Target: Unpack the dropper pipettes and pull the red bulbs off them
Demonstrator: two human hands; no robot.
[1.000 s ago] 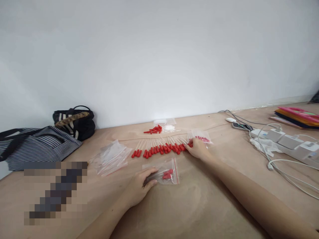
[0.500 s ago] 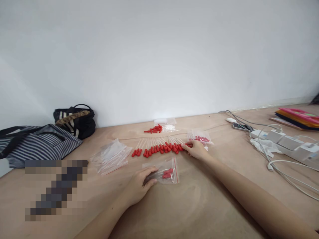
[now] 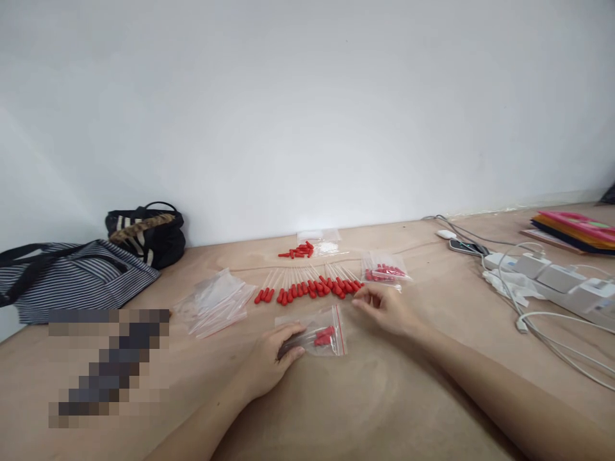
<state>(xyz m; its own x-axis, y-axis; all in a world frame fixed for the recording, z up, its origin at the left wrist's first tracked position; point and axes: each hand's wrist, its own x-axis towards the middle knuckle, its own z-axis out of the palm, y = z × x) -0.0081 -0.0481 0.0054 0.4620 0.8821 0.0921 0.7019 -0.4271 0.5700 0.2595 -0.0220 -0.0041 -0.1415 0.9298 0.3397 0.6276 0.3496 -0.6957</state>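
My left hand (image 3: 273, 355) has its thumb and fingers closed round the left end of a clear zip bag (image 3: 339, 320) lying on the table. Inside are a few droppers (image 3: 324, 336) with red bulbs, their stems pointing towards my palm. My right hand (image 3: 387, 308) hovers just beyond the right end of a row of droppers (image 3: 312, 288), fingers loosely curled and slightly apart, with nothing visible in them. The row's red bulbs face me and their clear stems point to the wall. Behind that hand lies a filled zip bag (image 3: 384, 269) with more red bulbs.
A stack of flat zip bags (image 3: 218, 304) lies left of the row. Loose red bulbs (image 3: 300, 250) lie near the wall beside clear stems (image 3: 329, 245). Striped (image 3: 86, 275) and black bags (image 3: 163, 234) stand left; a power strip (image 3: 552, 275) with cables and coloured folders (image 3: 576, 230) lie right.
My right hand has left the row's right end and drawn back towards me, uncovering the bulbs there and the filled bag. My left hand stays on its zip bag.
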